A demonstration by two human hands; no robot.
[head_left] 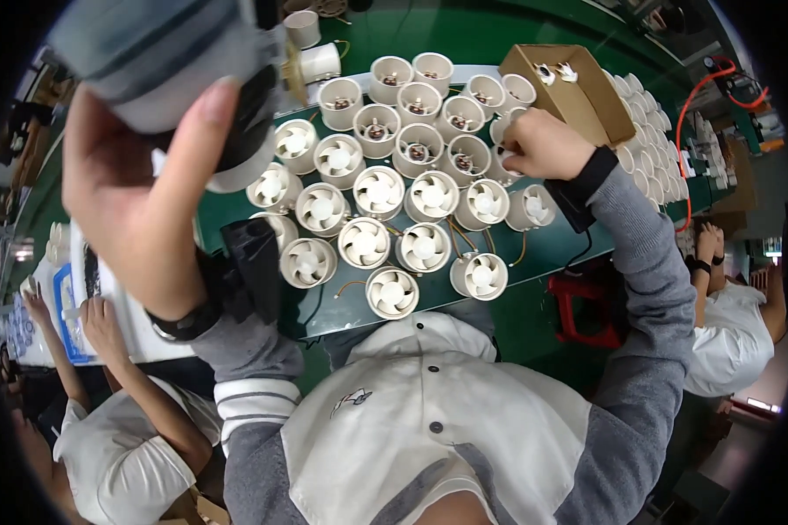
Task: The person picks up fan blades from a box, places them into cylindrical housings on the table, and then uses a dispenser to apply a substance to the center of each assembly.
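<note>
Raised close to the camera at the upper left, my left hand [140,197] grips a large, blurred, rounded object [171,70], grey-white with black parts. The thumb lies across its near side; the other fingers are mostly hidden. My right hand [547,144] is at the right end of the rows of white cylindrical fan housings, its fingers curled down over a white housing [504,164]. Whatever its fingertips hold is hidden. Nearer rows carry white fan blades, such as this fan [392,291]. Farther back, open housings [418,150] show wiring and metal parts inside.
A cardboard box [578,105] with small white pieces stands beyond my right hand. Stacked white cylinders [648,140] lie farther right, near a red hose [685,131]. Under the green table [315,315] is a red stool [582,311]. Other people sit on both sides.
</note>
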